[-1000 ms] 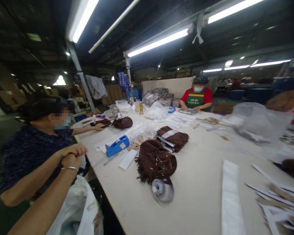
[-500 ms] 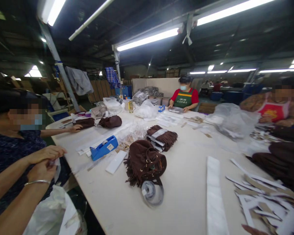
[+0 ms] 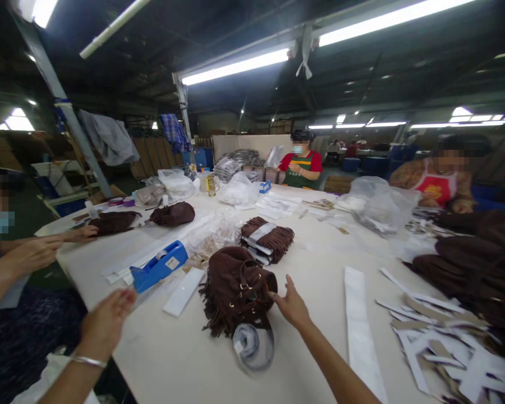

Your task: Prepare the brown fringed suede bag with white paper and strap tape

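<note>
A dark brown fringed drawstring bag (image 3: 231,275) lies on its side on the table, its mouth facing right. My right hand (image 3: 293,303) is at that mouth, thumb tip at the rim and fingers apart, not gripping. A coil of clear-grey strap or film (image 3: 252,347) sits against the bag's near side. My left hand (image 3: 109,320), wearing a silver bangle, is over the table's left edge, fingers stretched out and blurred, holding nothing I can see. Beyond the bag lies a folded brown fringed piece (image 3: 267,238) with a white band around it.
A blue tape dispenser (image 3: 160,266) and a white strip (image 3: 184,292) lie left of the bag. On the right are a long white strip (image 3: 359,331), paper scraps (image 3: 441,342) and brown bags (image 3: 467,269). A co-worker's hand (image 3: 36,252) is near my left arm; other people sit around the table.
My right hand has come in to the bag's mouth. My left hand has moved right, toward the table. The view has turned right, and the far co-worker has lifted a clear packet.
</note>
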`<state>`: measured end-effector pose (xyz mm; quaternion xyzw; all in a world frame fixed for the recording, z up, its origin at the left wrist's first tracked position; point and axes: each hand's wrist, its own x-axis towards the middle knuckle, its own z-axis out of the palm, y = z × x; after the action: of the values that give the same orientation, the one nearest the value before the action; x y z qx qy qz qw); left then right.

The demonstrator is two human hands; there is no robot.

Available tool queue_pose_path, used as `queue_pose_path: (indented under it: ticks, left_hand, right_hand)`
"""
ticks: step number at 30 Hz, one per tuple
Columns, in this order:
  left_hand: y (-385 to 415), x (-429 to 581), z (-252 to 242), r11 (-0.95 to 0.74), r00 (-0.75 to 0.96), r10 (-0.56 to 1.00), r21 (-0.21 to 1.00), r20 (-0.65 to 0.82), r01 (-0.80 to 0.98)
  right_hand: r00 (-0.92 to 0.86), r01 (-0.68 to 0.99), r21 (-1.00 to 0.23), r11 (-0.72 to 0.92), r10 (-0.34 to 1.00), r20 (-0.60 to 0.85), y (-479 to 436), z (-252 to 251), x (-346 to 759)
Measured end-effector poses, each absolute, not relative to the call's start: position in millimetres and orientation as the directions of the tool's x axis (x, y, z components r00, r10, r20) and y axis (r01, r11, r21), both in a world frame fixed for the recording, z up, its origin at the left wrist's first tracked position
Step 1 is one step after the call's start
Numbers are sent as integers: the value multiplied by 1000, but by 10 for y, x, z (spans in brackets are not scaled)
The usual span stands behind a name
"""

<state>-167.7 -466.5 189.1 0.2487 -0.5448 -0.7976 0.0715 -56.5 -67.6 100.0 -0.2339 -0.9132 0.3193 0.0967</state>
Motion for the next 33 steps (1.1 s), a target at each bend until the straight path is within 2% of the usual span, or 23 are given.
queue_pose_path:
  ticks: [4,8,10,16,20,23,25,28,30,33]
  left_hand:
    - [-3731,-1557,1161,-218,-943,-77,928,-325,-302]
    - [-3105,-1276,745,-152,-927,89,915,-363,-373]
    - [-2926,-1023,630,-160,-899,125,886,-420,-436]
    - [-2434,-423,444,-279,-850,120,805,-512,-524]
    - [-2252,-425,424,-351,-841,84,774,-535,-527]
    - [-2248,-475,420,-364,-838,86,766,-539,-530]
    - [-2313,-510,428,-349,-837,87,770,-541,-534]
    - [-2490,-563,457,-323,-843,67,788,-534,-525]
    - [-2609,-584,476,-332,-855,54,798,-517,-503]
    - [-2670,-605,494,-382,-871,46,797,-489,-468]
  right_hand:
    - [-923,301,-599,742,385,13,-961,913,-796]
    - [-980,157,-532,832,198,20,-960,922,-664]
    - [-984,143,-504,852,178,23,-806,974,-671]
    - [-925,232,-467,853,342,164,-568,1266,-922]
    - [-912,109,-433,895,263,315,-881,1443,-819]
    - [-944,76,-483,873,219,248,-1133,1403,-731]
    - [-948,129,-535,835,263,181,-1211,1311,-721]
    - [-921,179,-628,758,353,163,-1198,1197,-690]
    - [-914,154,-712,685,373,161,-1174,1190,-613]
    - [-933,27,-831,555,312,178,-1223,1270,-402]
